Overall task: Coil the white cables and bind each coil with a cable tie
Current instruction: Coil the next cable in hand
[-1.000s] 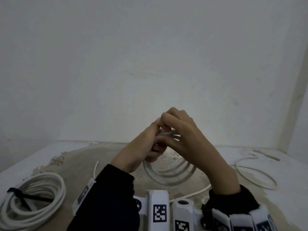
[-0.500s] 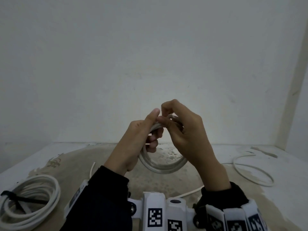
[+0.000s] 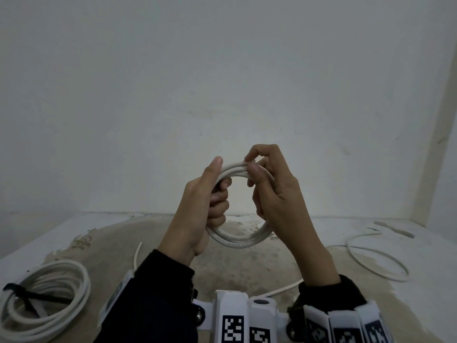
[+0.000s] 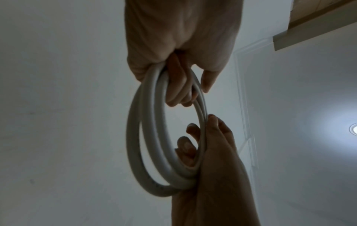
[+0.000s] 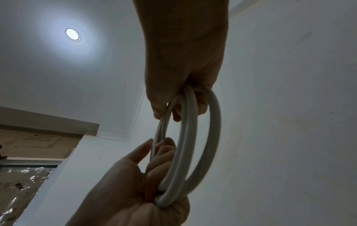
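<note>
A small coil of white cable (image 3: 237,240) hangs in the air between both hands, above the table. My left hand (image 3: 217,184) grips its left side, fingers curled through the ring and thumb lying along the top. My right hand (image 3: 252,164) pinches the top strands between thumb and forefinger. The left wrist view shows the coil (image 4: 135,137) under my left hand (image 4: 181,85), with the right hand (image 4: 201,137) below. Seen from the right wrist, the coil (image 5: 210,137) hangs from my right hand (image 5: 173,110), the left hand (image 5: 154,152) below. No loose cable tie is in sight.
A finished white coil (image 3: 61,280) bound with a black cable tie (image 3: 32,295) lies at the table's front left. Loose white cable (image 3: 376,263) loops on the stained table (image 3: 247,268) at the right, and a strand (image 3: 282,289) runs under my right wrist. A wall stands close behind.
Both hands have risen with the coil, which now hangs higher off the table. My right hand has opened away from the left and pinches the top strands.
</note>
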